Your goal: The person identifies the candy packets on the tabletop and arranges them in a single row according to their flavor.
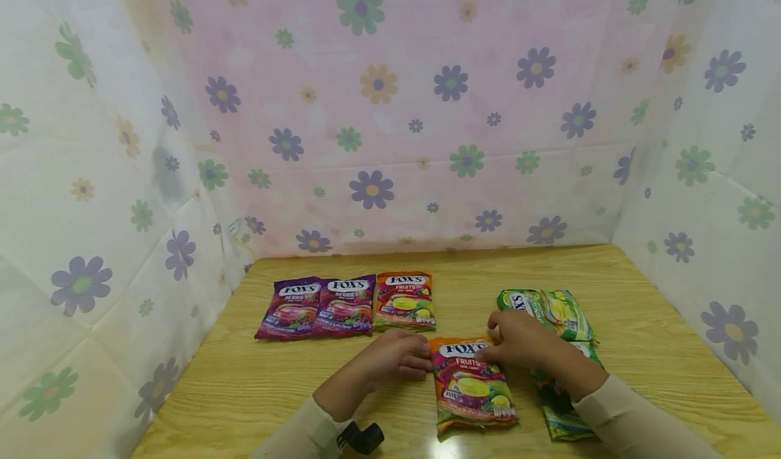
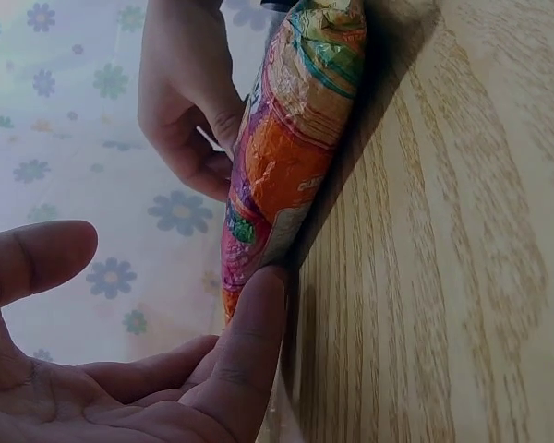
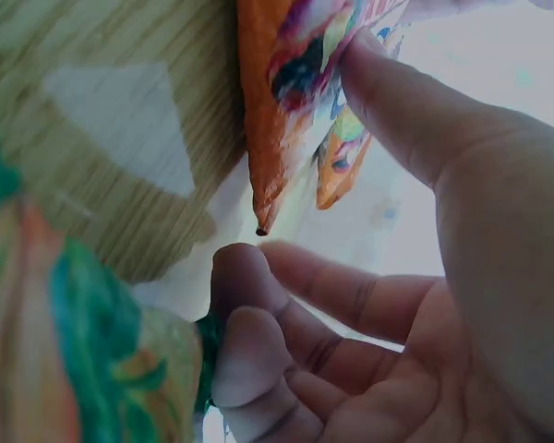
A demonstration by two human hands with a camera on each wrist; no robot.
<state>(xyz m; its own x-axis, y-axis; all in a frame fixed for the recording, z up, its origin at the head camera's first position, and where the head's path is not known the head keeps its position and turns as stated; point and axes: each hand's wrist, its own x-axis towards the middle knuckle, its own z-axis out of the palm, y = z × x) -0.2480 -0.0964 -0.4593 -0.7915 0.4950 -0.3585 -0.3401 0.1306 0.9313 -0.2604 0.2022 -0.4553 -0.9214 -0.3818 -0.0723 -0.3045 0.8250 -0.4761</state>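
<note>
- Head view: the near Fruits bag (image 1: 472, 384) lies face up on the bench (image 1: 274, 377), between the two hands, closer to the near edge than the row of other bags.
- Its long axis runs from the far edge towards the near edge, logo end away, lower end slanting slightly towards the right edge.
- The left-hand grip (image 1: 393, 361) is at its left side; the right-hand grip (image 1: 531, 342) comes over its upper right corner, so neither is clearly nearer.
- Towards the far edge, left to right: two overlapping Berries bags (image 1: 344, 306), then the far Fruits bag (image 1: 405, 301). Towards the right edge, partly under the right arm: two green bags (image 1: 560, 313).
- Left wrist view: the left fingertips (image 2: 258, 309) touch the bag's side, thumb well apart; this grip is released.
- Right wrist view: the right thumb (image 3: 383, 83) rests on the bag's face, while the loosely bent fingers lie off its corner, beside a green bag. This grip is released too; whether those fingers touch the green bag, I cannot tell.
</note>
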